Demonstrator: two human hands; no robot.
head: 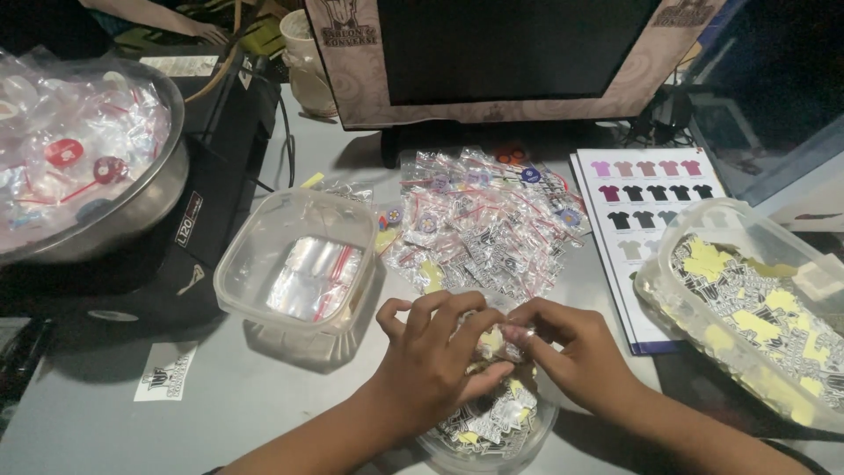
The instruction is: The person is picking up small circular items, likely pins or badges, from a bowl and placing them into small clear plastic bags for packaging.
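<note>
My left hand (pixel 435 356) and my right hand (pixel 571 352) meet over a small round clear tub (pixel 501 431) of black, white and yellow stickers. Both hands pinch one small sticker in a clear bag (pixel 501 339) between their fingertips. Just beyond the hands lies a heap of small clear zip bags with red strips (pixel 483 220), several holding round badges. To the left of my left hand stands a square clear container (pixel 264 264) with a few empty zip bags in it.
A big metal bowl (pixel 167 185) full of bagged badges sits on a black printer (pixel 220 149) at the left. A larger clear tub of stickers (pixel 747 299) is at the right, beside a shirt colour chart (pixel 646 198). A monitor (pixel 510 53) stands behind. Another person's hand (pixel 207 33) is far back.
</note>
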